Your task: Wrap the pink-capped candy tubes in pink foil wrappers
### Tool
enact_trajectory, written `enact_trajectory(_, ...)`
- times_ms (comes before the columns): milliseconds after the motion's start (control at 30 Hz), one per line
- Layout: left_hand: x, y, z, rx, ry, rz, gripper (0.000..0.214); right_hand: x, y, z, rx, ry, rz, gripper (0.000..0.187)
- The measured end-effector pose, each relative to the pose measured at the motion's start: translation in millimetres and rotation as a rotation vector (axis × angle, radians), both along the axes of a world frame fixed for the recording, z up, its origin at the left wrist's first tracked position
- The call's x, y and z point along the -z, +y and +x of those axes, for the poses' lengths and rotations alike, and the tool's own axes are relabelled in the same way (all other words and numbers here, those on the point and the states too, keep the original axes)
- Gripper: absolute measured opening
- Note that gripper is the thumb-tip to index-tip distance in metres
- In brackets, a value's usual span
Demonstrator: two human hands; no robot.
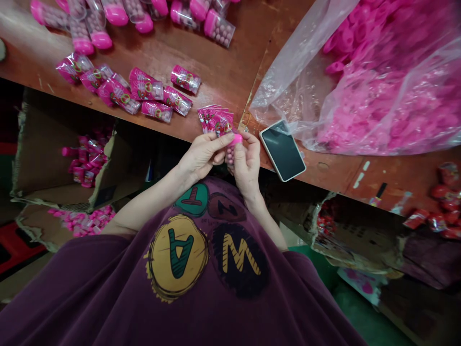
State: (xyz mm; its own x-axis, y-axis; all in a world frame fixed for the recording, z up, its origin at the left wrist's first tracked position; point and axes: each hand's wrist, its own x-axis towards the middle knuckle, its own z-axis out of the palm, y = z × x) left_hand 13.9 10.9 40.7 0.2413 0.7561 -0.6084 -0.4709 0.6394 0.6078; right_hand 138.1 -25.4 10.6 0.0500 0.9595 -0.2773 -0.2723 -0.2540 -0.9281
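Note:
Between my two hands, at the table's front edge, is a small clear candy tube (230,154) filled with pink balls, its pink cap (236,139) turned upward. My right hand (248,161) is wrapped round the tube. The thumb and fingers of my left hand (206,153) close at the cap and the tube's side. Just beyond my fingers lies a fanned stack of printed pink sleeves (216,117). Further left on the table are several tubes in printed wrappers (146,89). Some of the tube is hidden behind my fingers.
Unwrapped capped tubes (219,29) lie at the back left. A phone (283,150) rests right of my hands. Behind it, a clear plastic bag (389,105) holds pink pieces. Below the table edge stand cardboard boxes (46,158). Red wrapped items (446,206) lie far right.

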Motion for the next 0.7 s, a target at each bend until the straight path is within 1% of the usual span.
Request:
enact_trajectory(67,0.5,0.2,-0.9,0.047,-0.043,-0.010,0.046,2.1,-0.1,2.2,-0.028,-0.046,0.027,0.043)
enact_trajectory(133,0.8,0.8,-2.7,0.087,-0.077,-0.020,0.045,7.1,0.7,6.3,-0.056,-0.131,0.096,0.043)
enact_trajectory(233,0.3,2.1,-6.0,0.134,-0.142,-0.020,0.037,16.8,1.2,13.8,-0.100,-0.316,0.242,0.048)
enact_trajectory(300,0.2,3.0,-8.1,0.134,-0.166,-0.010,0.033,21.2,-0.5,17.2,-0.125,-0.380,0.287,0.052)
enact_trajectory(367,0.5,4.1,-9.9,0.112,-0.156,0.004,0.031,22.2,-4.1,17.8,-0.149,-0.356,0.257,0.053)
enact_trajectory(433,0.9,5.3,-11.2,0.098,-0.138,0.010,0.032,20.2,-7.7,16.1,-0.154,-0.270,0.185,0.051)
enact_trajectory(500,0.6,6.4,-11.6,0.111,-0.129,-0.005,0.034,16.6,-9.6,13.5,-0.140,-0.170,0.108,0.051)
enact_trajectory(600,-3.0,6.5,-9.4,0.117,-0.109,-0.037,0.036,11.2,-7.7,11.7,-0.130,-0.053,0.022,0.060)
enact_trajectory(700,-8.4,4.4,-5.0,0.075,-0.074,-0.022,0.042,8.6,-4.3,14.0,-0.184,-0.010,-0.040,0.067)
